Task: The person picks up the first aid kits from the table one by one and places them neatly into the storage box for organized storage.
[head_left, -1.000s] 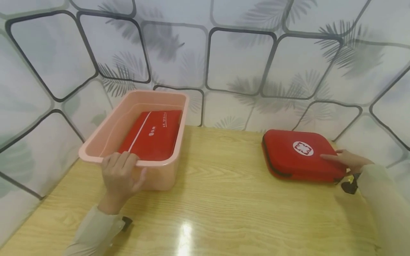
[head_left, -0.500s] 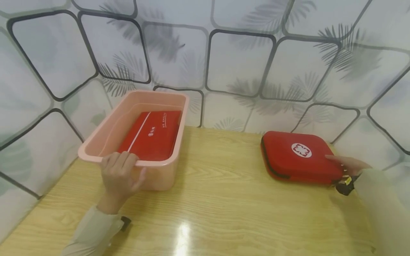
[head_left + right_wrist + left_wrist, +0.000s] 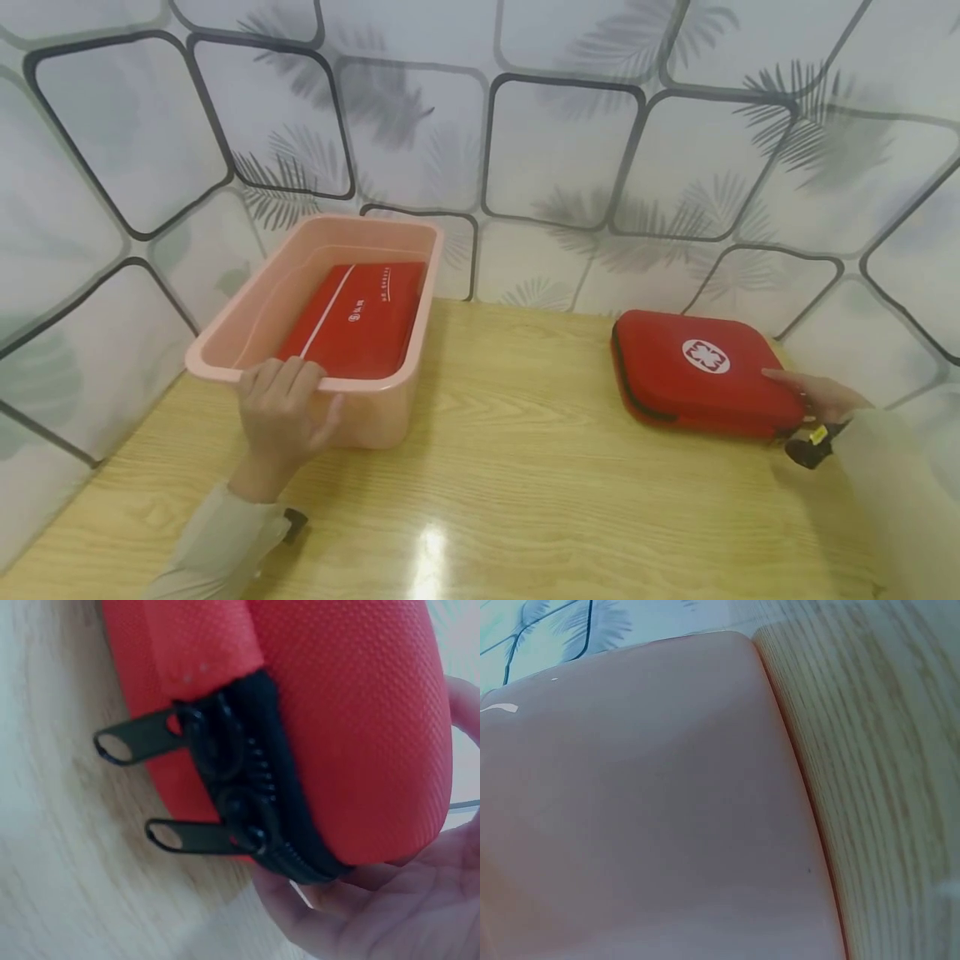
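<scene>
On the left of the head view stands a pink plastic basin (image 3: 375,408). Inside it lies a red pouch (image 3: 360,321) with a white line and small white print. My left hand (image 3: 277,408) grips the basin's near rim, fingers over the edge. The basin's outer wall (image 3: 652,795) fills most of the left wrist view. At the right, a red first-aid case (image 3: 675,383) with a white cross emblem lies flat. My right hand (image 3: 821,396) holds its right end, one digit on top, others around the side. Two black zipper pulls (image 3: 199,838) hang at the case's corner; its zipper is closed there.
Both things stand on a wooden table (image 3: 525,483) with a bright light reflection near the front. A patterned wall (image 3: 555,150) rises behind the table and along its left and right sides.
The first-aid case has shifted very slightly left, and my right hand's upper digit lies a little farther right on it. My left hand stays on the basin rim.
</scene>
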Demonstrator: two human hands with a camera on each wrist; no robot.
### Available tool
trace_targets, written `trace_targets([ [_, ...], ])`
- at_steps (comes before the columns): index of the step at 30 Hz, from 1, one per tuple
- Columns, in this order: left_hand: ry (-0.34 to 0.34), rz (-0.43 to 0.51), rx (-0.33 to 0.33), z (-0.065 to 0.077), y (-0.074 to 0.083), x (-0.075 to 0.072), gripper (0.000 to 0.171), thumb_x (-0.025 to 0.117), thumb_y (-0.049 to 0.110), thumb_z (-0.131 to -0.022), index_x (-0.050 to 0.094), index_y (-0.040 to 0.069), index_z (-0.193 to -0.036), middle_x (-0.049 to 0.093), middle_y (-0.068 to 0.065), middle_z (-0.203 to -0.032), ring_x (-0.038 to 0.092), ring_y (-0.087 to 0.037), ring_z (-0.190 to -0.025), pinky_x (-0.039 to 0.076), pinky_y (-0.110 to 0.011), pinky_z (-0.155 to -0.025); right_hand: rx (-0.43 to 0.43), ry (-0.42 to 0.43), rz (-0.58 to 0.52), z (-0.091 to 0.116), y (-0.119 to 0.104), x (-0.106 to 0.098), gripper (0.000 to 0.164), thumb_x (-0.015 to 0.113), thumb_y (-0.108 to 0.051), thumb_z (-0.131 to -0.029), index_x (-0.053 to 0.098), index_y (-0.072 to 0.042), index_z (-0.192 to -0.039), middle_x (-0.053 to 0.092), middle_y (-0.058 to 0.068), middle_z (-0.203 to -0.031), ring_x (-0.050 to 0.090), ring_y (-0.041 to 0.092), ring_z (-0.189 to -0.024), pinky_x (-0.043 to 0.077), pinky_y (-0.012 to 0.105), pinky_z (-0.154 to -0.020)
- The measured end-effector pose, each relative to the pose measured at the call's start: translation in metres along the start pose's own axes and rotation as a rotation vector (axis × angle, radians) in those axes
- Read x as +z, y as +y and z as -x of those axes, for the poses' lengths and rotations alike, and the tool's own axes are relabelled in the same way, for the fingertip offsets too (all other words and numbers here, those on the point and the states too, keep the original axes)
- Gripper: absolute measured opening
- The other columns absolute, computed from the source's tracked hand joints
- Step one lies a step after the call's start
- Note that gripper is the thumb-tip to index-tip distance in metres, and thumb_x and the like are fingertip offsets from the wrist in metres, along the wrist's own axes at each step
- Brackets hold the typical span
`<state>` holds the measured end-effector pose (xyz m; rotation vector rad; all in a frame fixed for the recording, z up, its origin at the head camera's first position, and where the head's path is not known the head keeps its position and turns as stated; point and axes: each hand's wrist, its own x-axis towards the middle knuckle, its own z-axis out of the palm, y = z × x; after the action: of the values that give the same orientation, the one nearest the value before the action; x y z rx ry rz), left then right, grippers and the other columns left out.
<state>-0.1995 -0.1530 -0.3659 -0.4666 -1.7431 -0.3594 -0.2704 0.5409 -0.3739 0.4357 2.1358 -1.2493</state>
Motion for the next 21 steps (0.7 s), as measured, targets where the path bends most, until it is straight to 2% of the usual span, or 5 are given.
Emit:
trace_targets([
  [6, -0.003, 0.007, -0.003, 0.0, 0.0, 0.0, 0.049, 0.04, 0.043, -0.09, 0.052, -0.001, -0.071, 0.053, -0.018, -0.063, 0.046, -0.034, -0.059, 0.03, -0.046, -0.064, 0.001, -0.123, -0.026, 0.0, 0.003, -0.004, 0.094, 0.033, -0.056, -0.092, -0.017, 0.006, -0.143, 0.037, 0.019, -0.127, 0.045, 0.023, -0.111, 0.045, 0.04, -0.092],
  [10, -0.007, 0.008, -0.004, -0.001, 0.0, 0.002, 0.048, 0.04, 0.042, -0.089, 0.051, -0.001, -0.071, 0.053, -0.017, -0.063, 0.046, -0.034, -0.059, 0.031, -0.046, -0.064, -0.012, -0.192, -0.03, 0.003, 0.003, -0.01, 0.089, 0.031, -0.054, -0.093, -0.023, -0.005, -0.145, 0.031, 0.014, -0.131, 0.044, 0.014, -0.108, 0.044, 0.04, -0.094],
  [15, -0.01, 0.008, -0.002, 0.001, 0.001, 0.002, 0.047, 0.04, 0.041, -0.089, 0.051, 0.0, -0.071, 0.052, -0.017, -0.063, 0.046, -0.033, -0.059, 0.031, -0.045, -0.064, -0.026, -0.198, -0.038, 0.007, 0.006, -0.011, 0.092, 0.03, -0.053, -0.093, -0.026, 0.001, -0.142, 0.046, -0.002, -0.119, 0.048, 0.009, -0.105, 0.043, 0.04, -0.094],
  [17, -0.009, 0.007, 0.0, 0.001, 0.001, 0.001, 0.047, 0.041, 0.041, -0.089, 0.051, 0.0, -0.07, 0.052, -0.017, -0.063, 0.046, -0.033, -0.059, 0.031, -0.045, -0.064, -0.047, -0.199, -0.059, 0.008, 0.007, -0.011, 0.086, 0.03, -0.052, -0.094, -0.013, 0.004, -0.143, 0.053, -0.013, -0.107, 0.054, 0.006, -0.099, 0.044, 0.038, -0.093],
  [21, -0.007, 0.001, -0.001, 0.0, 0.001, -0.001, 0.046, 0.041, 0.041, -0.089, 0.051, -0.001, -0.071, 0.052, -0.017, -0.063, 0.047, -0.034, -0.06, 0.031, -0.045, -0.064, -0.068, -0.189, -0.171, 0.011, 0.005, -0.01, 0.05, 0.032, -0.049, -0.095, 0.031, -0.013, -0.128, 0.061, -0.016, -0.098, 0.061, 0.005, -0.094, 0.047, 0.033, -0.089],
])
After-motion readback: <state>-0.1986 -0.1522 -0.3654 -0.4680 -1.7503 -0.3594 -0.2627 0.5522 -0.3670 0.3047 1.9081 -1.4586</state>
